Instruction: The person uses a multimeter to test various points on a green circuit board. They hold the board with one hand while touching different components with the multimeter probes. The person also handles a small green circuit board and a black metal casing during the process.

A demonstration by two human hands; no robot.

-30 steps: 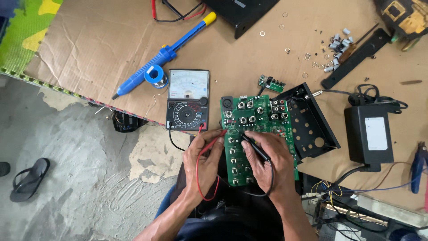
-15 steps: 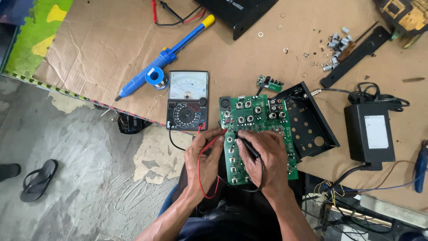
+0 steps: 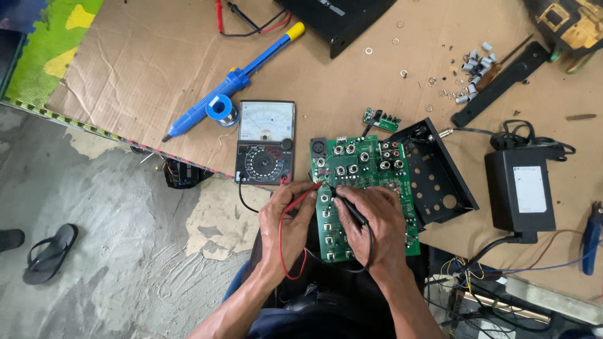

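Hands work over a green circuit board (image 3: 364, 201) that lies near the lower edge of a sheet of brown cardboard (image 3: 144, 56), between a meter (image 3: 266, 142) and an open black metal case (image 3: 440, 176). The left hand (image 3: 290, 216) is closed on a red probe (image 3: 308, 190), its tip touching the board's left edge. The right hand (image 3: 372, 220) is clamped on a black probe (image 3: 349, 206), whose tip rests on the board just beside the red one. Red and black leads loop from the probes back under the wrists to the meter, which lies flat on the cardboard with its dial face up.

Above the meter lie a blue solder sucker (image 3: 235, 78) with a yellow end and a small spool of solder (image 3: 222, 111). A black power brick (image 3: 520, 188) sits well to the right of the case. A sandal (image 3: 49, 252) lies on the concrete floor at far left.
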